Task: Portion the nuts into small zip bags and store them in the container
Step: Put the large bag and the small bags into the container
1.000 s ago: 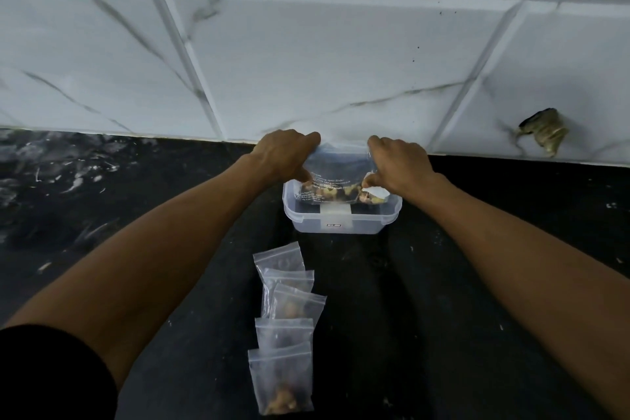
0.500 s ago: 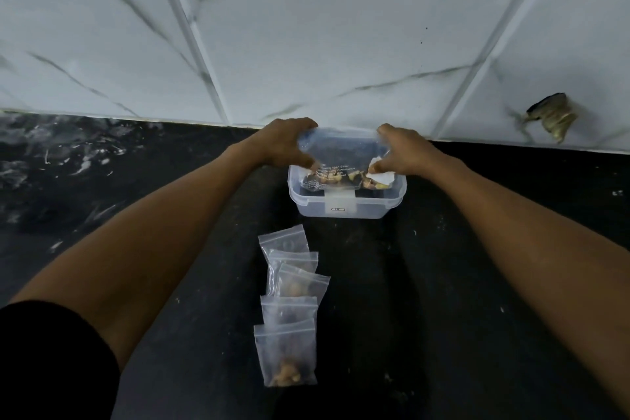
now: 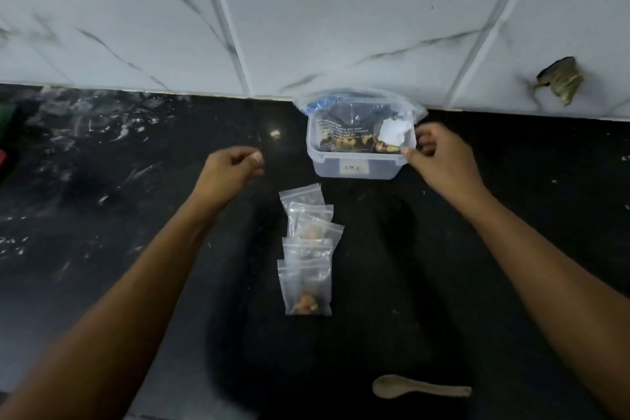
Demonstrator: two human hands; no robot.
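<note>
1. a large clear bag of mixed nuts sits stuffed into a small clear plastic container at the back of a dark countertop, right against a white marble-look tiled wall. the bag's crumpled top rises above the container rim and leans toward the wall.
2. the right hand is at the container's right edge, fingers curled; its thumb tip seems to touch the rim or the bag's torn white label. whether it actually grips either is unclear.
3. the left hand hovers apart from the container, to its left, loosely curled and holding nothing.
4. five small zip bags lie in an overlapping row just in front of the container; at least two show nuts inside. whether their seals are closed cannot be told.
5. a spoon lies near the front edge, well apart from everything else.
6. risks, as a judgement: the big bag fills the container, so the small bags have no room until it comes out. pulling it by one corner could tip the light container or spill nuts. any small bag left unsealed could empty when lifted.
</note>
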